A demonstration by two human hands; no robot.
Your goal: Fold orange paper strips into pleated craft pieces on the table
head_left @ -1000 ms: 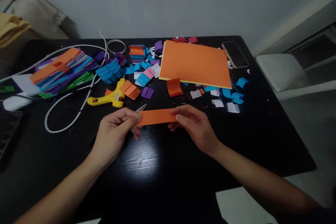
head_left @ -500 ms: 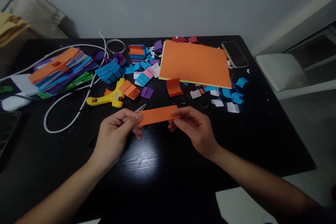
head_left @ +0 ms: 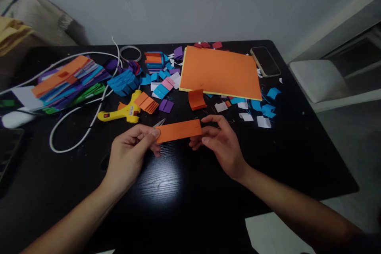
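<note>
- The orange strip (head_left: 179,130) sits level above the black table (head_left: 178,190), near its middle, long side running left to right, lifted clear of the surface.
- The left hand (head_left: 131,156) has thumb and forefinger pressed together on the strip's left end.
- The right hand (head_left: 222,145) meets the strip's right end with its thumb tip. The forefinger arches above the corner, and I cannot tell whether that pinch is closed.
- 1 metal scissor tip (head_left: 160,122) pokes out just behind the left fingers.
- Open room: the table in front of both hands, down to the near edge, is bare black wood with a glare patch. The right part of the table towards its right edge is also bare.
- Behind the strip the surface is crowded, so free space runs only toward the person and to the right.
- 1 curled orange piece (head_left: 197,99) lies just behind the strip, and 1 purple folded piece (head_left: 166,105) to its left.
- 1 yellow glue gun (head_left: 120,113) lies on its side, touching 1 orange pleated piece (head_left: 146,102).
- 1 large orange sheet (head_left: 220,72) lies flat at the back, with a yellow edge showing under it.
- 1 phone (head_left: 265,61) lies near the back right corner.
- 1 white cable (head_left: 74,139) loops across the left side.
- Blue and white scraps (head_left: 264,121) lie scattered right of the strip, too overlapped for a firm count.
- 1 fanned stack of coloured strips (head_left: 68,81) fills the far left.
</note>
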